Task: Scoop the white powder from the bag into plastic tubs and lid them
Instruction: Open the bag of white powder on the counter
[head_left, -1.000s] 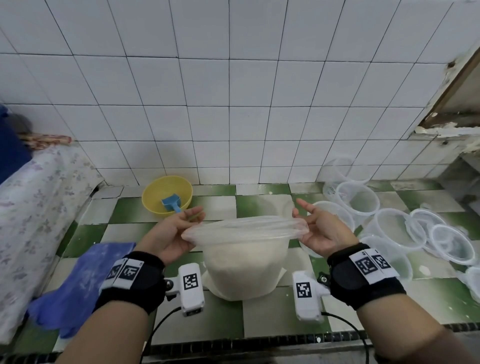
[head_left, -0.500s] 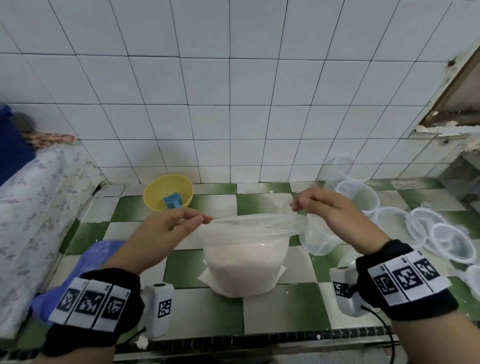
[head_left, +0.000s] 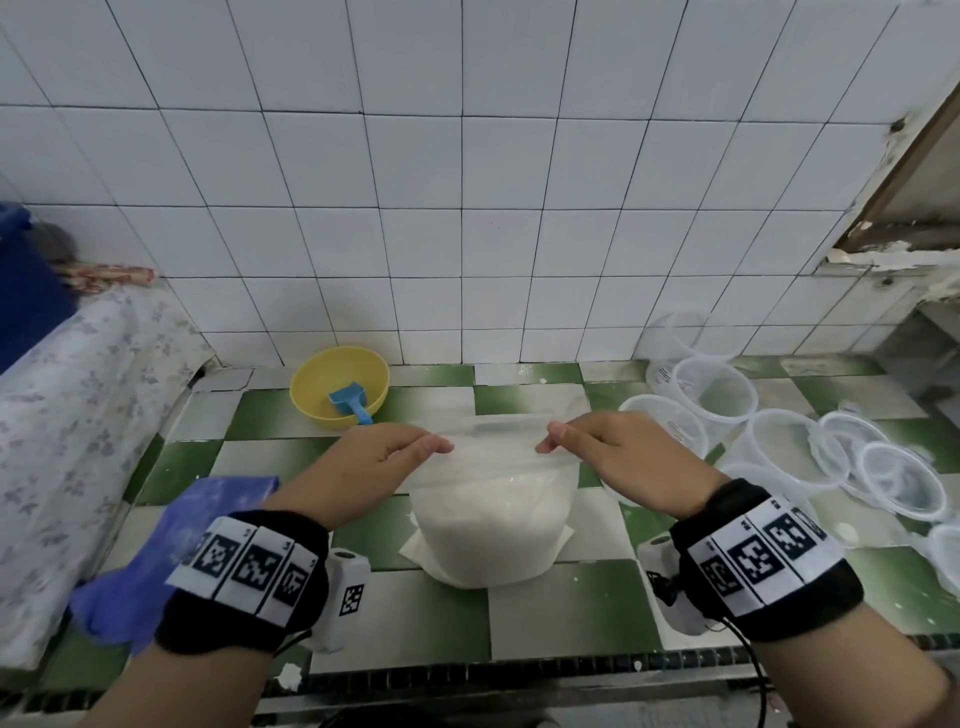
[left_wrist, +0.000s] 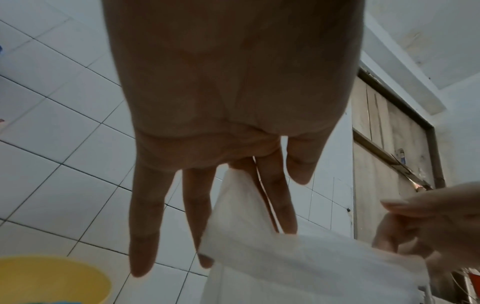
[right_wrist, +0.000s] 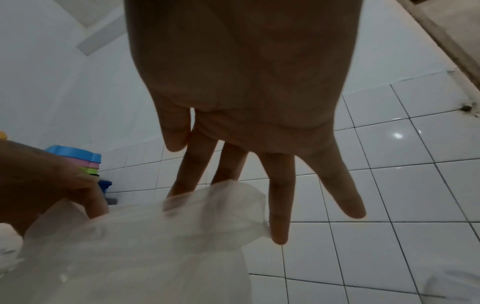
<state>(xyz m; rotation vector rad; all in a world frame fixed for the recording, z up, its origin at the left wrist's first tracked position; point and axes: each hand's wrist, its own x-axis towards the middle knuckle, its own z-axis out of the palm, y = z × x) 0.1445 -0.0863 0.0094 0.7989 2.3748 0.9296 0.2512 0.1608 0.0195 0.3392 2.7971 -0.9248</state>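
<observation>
A clear plastic bag (head_left: 493, 519) half full of white powder stands upright on the green-and-white tiled counter, at the centre of the head view. My left hand (head_left: 434, 448) pinches the left part of its top edge, palm down. My right hand (head_left: 551, 439) pinches the right part of that edge. In the left wrist view the bag film (left_wrist: 285, 267) runs between thumb and fingers (left_wrist: 280, 205). In the right wrist view the film (right_wrist: 213, 205) bunches at the fingers (right_wrist: 279, 226). Empty clear tubs (head_left: 722, 395) and lids (head_left: 904, 488) lie to the right.
A yellow bowl (head_left: 311, 387) holding a blue scoop (head_left: 350, 402) sits behind the bag at the left, near the tiled wall. A blue cloth (head_left: 171, 545) lies at the front left beside a floral-covered surface (head_left: 67, 415). The counter's front edge runs just under my wrists.
Both hands have turned from palm up to palm down and drawn closer together along the bag's top edge. The bag's mouth, stretched wide before, is now narrower.
</observation>
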